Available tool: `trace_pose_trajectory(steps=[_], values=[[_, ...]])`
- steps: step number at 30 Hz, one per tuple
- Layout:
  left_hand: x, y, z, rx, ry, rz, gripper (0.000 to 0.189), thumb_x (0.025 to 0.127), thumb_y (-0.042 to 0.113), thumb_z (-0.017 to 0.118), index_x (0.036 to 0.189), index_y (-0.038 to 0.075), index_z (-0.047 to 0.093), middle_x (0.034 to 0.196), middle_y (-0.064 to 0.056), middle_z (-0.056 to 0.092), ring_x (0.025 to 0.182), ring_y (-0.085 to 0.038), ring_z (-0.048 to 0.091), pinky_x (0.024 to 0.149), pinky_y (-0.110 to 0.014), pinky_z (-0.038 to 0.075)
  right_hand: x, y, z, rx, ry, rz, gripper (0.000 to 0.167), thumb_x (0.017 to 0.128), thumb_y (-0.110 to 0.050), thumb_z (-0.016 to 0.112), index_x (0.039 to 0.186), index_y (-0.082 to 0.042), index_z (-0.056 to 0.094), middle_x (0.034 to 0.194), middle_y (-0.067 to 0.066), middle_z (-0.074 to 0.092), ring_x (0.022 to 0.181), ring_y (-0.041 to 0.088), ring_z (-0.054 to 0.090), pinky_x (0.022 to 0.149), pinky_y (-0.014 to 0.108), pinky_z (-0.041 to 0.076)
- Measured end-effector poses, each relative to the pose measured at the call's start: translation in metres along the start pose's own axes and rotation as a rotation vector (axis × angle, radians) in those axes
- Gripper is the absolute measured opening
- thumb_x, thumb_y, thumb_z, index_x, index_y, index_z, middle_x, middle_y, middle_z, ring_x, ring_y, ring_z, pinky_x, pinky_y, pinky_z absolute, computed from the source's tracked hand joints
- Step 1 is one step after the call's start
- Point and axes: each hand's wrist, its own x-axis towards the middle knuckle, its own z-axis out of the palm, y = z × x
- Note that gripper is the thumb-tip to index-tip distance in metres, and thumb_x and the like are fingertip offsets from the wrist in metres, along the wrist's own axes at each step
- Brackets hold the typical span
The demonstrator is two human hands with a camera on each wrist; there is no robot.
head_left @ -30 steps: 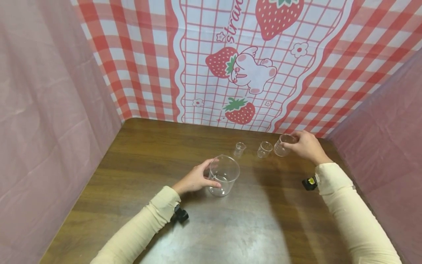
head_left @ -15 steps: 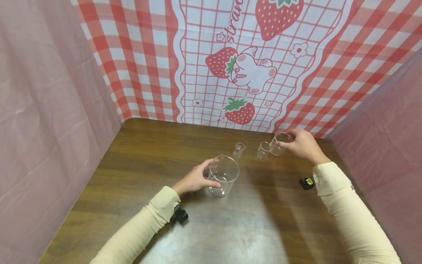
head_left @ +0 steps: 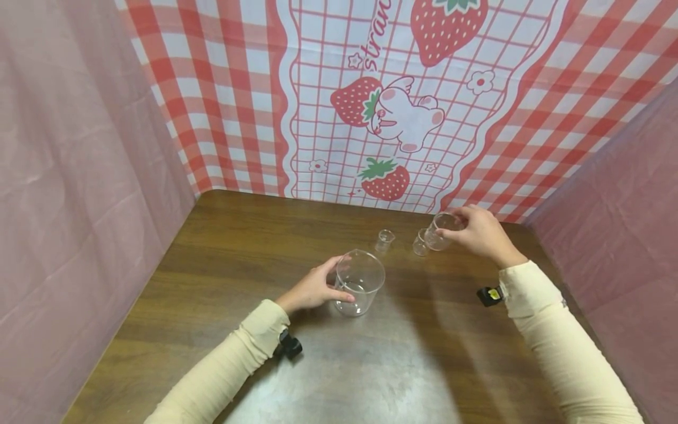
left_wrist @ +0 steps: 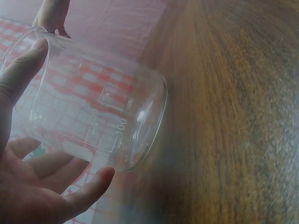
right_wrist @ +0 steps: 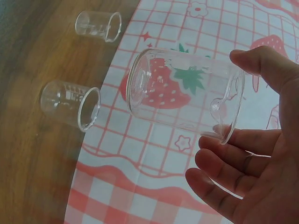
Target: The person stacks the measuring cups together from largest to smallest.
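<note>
Plainly, a large beaker (head_left: pixel 365 275) and a mid-sized beaker (right_wrist: pixel 187 95) are each gripped.
On the counter (head_left: pixel 238 235), the large beaker stands upright, the left hand (head_left: pixel 316 285) clasping its fingers round it; the right hand (head_left: pixel 481 235) pinches the mid-sized beaker near its rim, just beside a small beaker (head_left: pixel 421 244). The smallest beaker (head_left: pixel 385 241) stands farther left; a strawberry-print cloth (head_left: pixel 318 118) hangs behind.
</note>
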Motion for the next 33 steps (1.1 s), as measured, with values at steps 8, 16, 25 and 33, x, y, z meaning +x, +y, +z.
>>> trace_pose_trajectory(steps=[8,16,25,33], values=[[0.0,-0.001,0.0,-0.009,0.001,-0.001,0.088,0.073,0.019,0.085,0.146,0.003,0.038,0.145,-0.022,0.048,0.134,-0.035,0.049,0.102,-0.042,0.052,0.001,-0.009,0.0,0.018,-0.01,-0.03,0.037,0.079,-0.038,0.078,0.085,-0.004,0.062,0.072,0.006,0.051,0.068,0.019,0.044,0.058,0.028,0.035],[0.001,-0.001,-0.001,-0.028,0.005,0.001,0.085,0.075,0.017,0.084,0.145,0.005,0.039,0.145,-0.023,0.048,0.134,-0.036,0.048,0.101,-0.043,0.053,0.002,-0.019,0.0,0.02,-0.008,-0.057,0.04,0.078,-0.039,0.079,0.091,-0.004,0.065,0.074,0.006,0.052,0.069,0.019,0.045,0.059,0.028,0.036],[0.002,-0.001,0.0,-0.034,0.005,-0.013,0.085,0.074,0.016,0.084,0.145,0.006,0.039,0.146,-0.022,0.048,0.134,-0.036,0.048,0.101,-0.043,0.053,0.001,-0.03,-0.001,0.042,-0.008,-0.091,0.039,0.078,-0.039,0.079,0.092,-0.005,0.064,0.074,0.006,0.052,0.068,0.018,0.044,0.058,0.028,0.036],[0.001,-0.001,0.002,-0.016,0.004,-0.006,0.085,0.074,0.018,0.084,0.145,0.006,0.039,0.144,-0.022,0.049,0.132,-0.037,0.05,0.099,-0.041,0.054,-0.001,-0.04,-0.002,0.047,-0.005,-0.11,0.043,0.076,-0.035,0.081,0.1,-0.002,0.068,0.075,0.006,0.056,0.069,0.017,0.048,0.059,0.027,0.039]])
